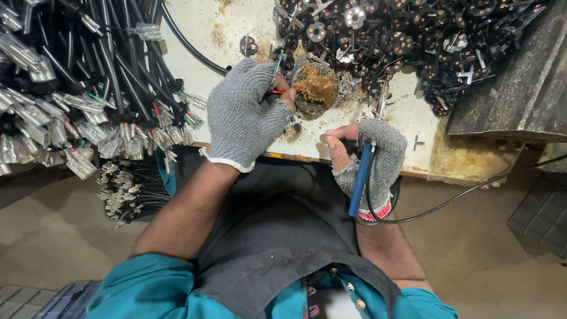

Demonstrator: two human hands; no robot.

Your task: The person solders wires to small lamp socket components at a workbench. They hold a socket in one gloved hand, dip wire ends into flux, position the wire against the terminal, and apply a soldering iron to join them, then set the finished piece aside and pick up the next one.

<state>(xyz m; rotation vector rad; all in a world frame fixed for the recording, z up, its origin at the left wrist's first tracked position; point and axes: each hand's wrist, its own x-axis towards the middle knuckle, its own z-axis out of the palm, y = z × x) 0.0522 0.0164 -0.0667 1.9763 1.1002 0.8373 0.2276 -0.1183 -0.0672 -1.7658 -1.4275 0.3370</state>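
Over flux tin (pixel 315 88), left hand (pixel 248 115) pinching wires (pixel 277 91), right hand (pixel 369 159) gripping soldering iron (pixel 360 177)

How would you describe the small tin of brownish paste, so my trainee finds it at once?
On the stained white bench, look just beyond the gloved left hand, beside the heap of black round parts. The tin is the only open round container, filled with lumpy amber-brown paste.

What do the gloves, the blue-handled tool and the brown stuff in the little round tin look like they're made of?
Left hand and right hand wear gloves that look like knitted grey cotton: ribbed weave, cut-off fingertips. The blue-handled tool seems to have a glossy plastic grip, with a black rubbery cord. The brown stuff in the tin looks waxy or pasty, amber and lumpy, possibly flux; the tin appears to be dull, stained metal.
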